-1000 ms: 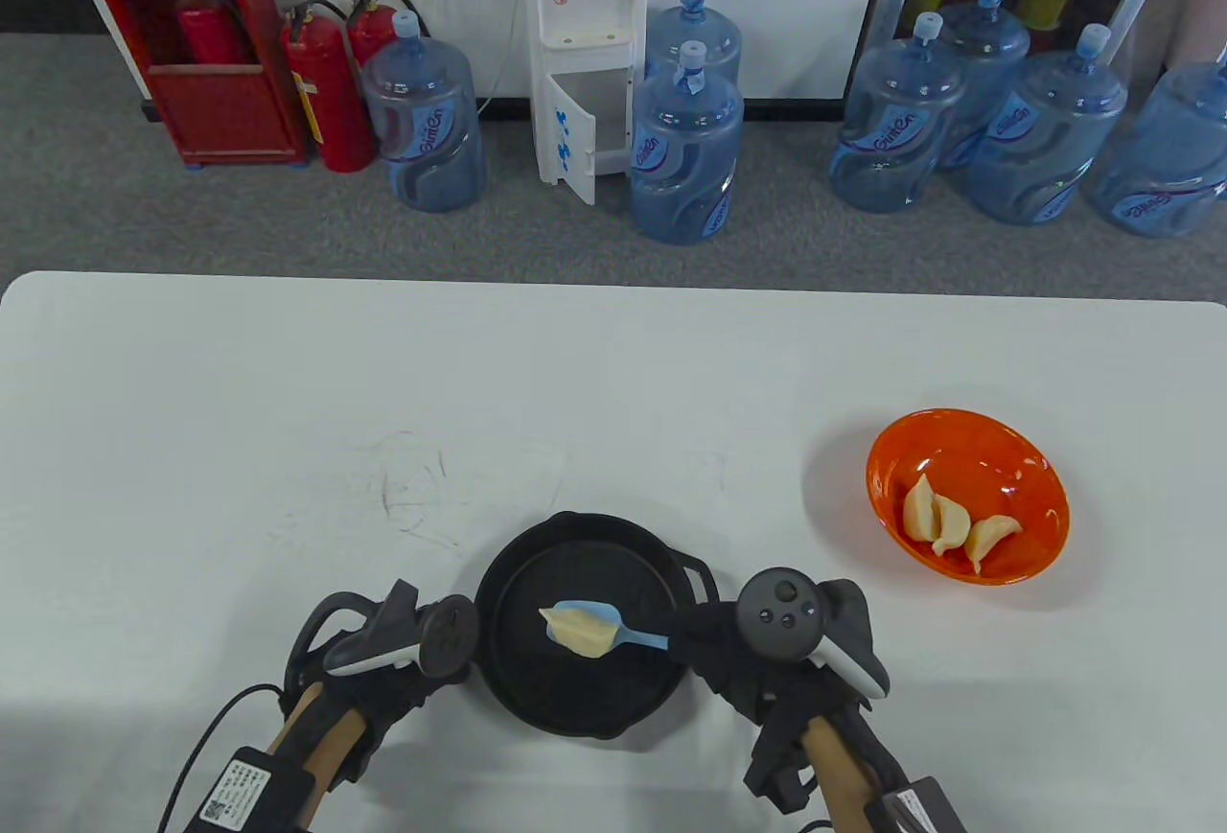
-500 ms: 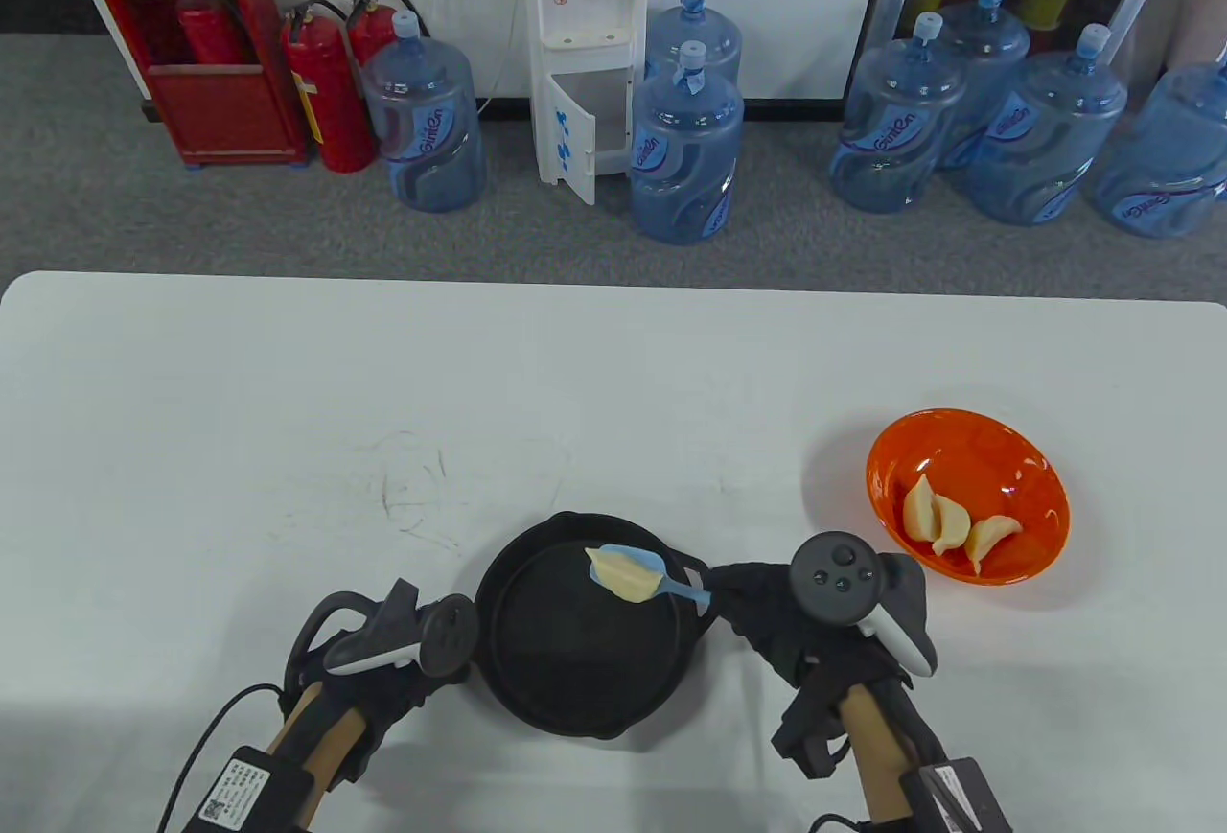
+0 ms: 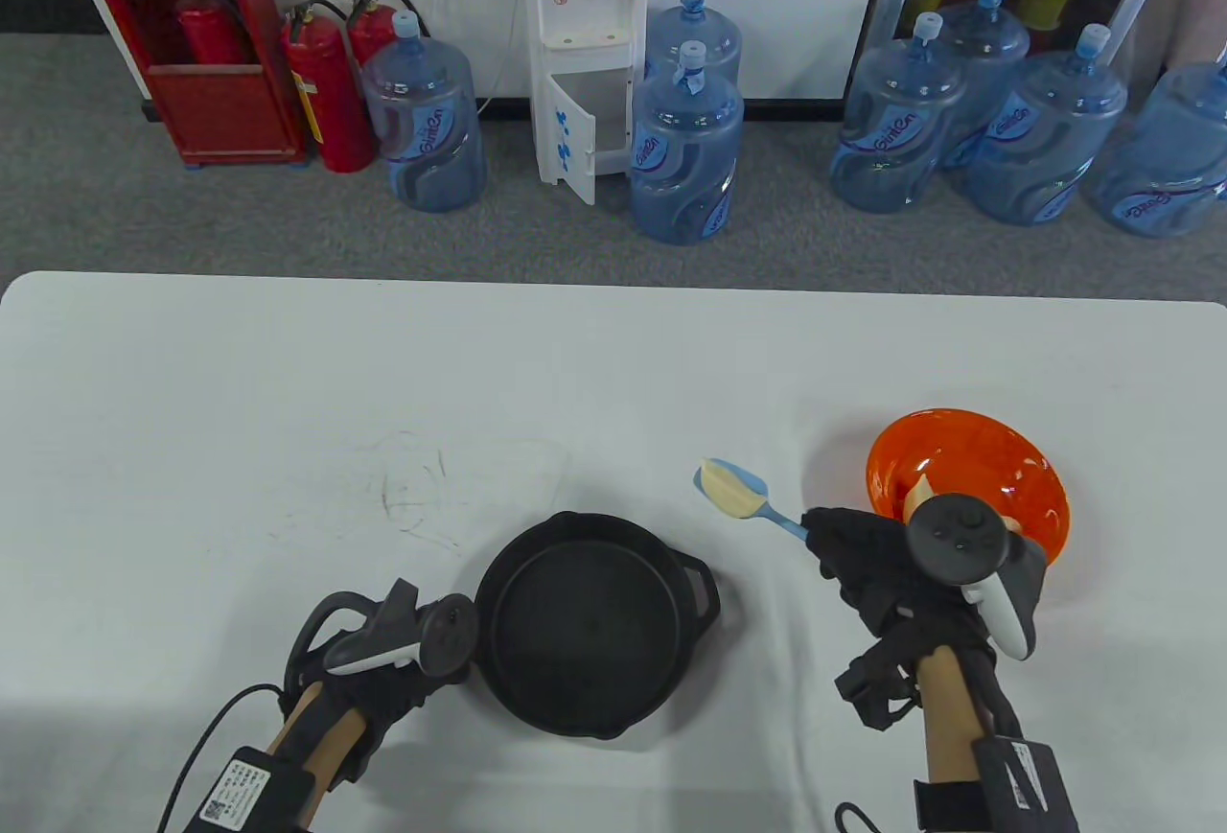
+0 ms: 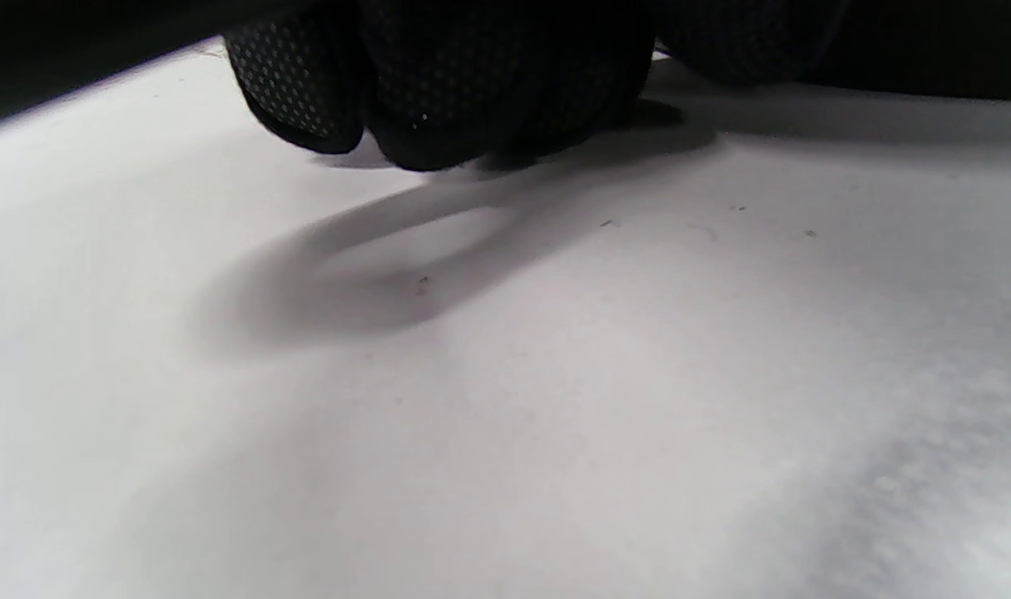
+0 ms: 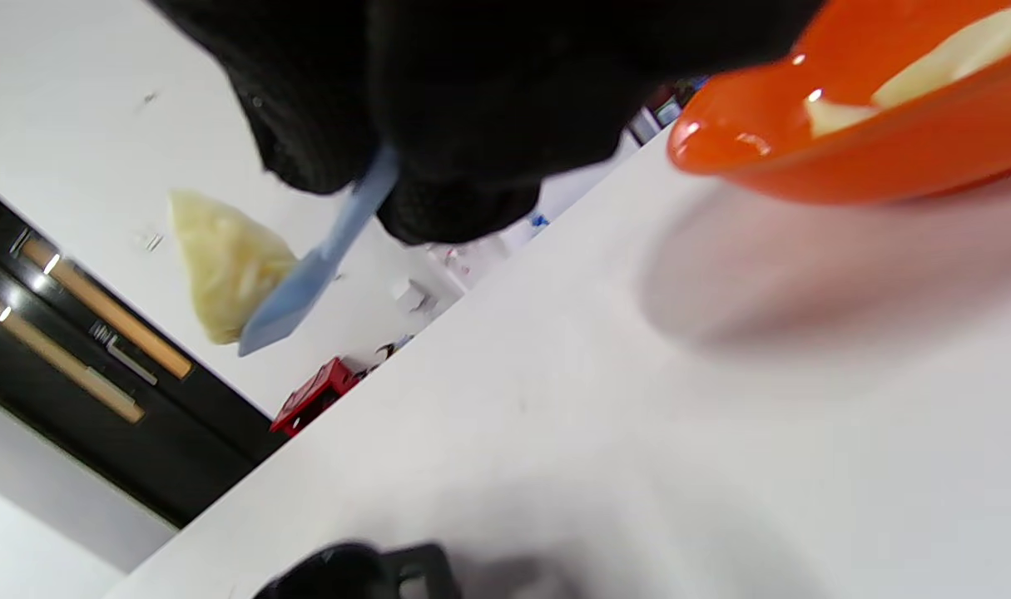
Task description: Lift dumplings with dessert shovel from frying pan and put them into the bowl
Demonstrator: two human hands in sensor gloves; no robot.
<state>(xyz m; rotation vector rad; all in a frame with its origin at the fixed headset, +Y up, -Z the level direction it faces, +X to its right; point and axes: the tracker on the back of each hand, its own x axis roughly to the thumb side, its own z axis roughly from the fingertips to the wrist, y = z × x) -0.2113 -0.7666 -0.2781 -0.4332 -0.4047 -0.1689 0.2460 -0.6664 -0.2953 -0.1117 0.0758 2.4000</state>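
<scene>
Table view: the right hand (image 3: 863,555) grips the shovel (image 3: 743,497) with a dumpling (image 3: 724,488) on it, above the surface (image 3: 288,392) between the pan (image 3: 585,622) and bowl (image 3: 968,478). The left hand (image 3: 383,680) lies beside the pan.

Left wrist view: its fingers (image 4: 438,83) are curled on the surface; a grasp cannot be told.

Right wrist view: fingers (image 5: 463,191) pinch the handle.

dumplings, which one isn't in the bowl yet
The dumpling riding on the blue dessert shovel, held by the right hand above the table; the others lie in the orange bowl.
</scene>
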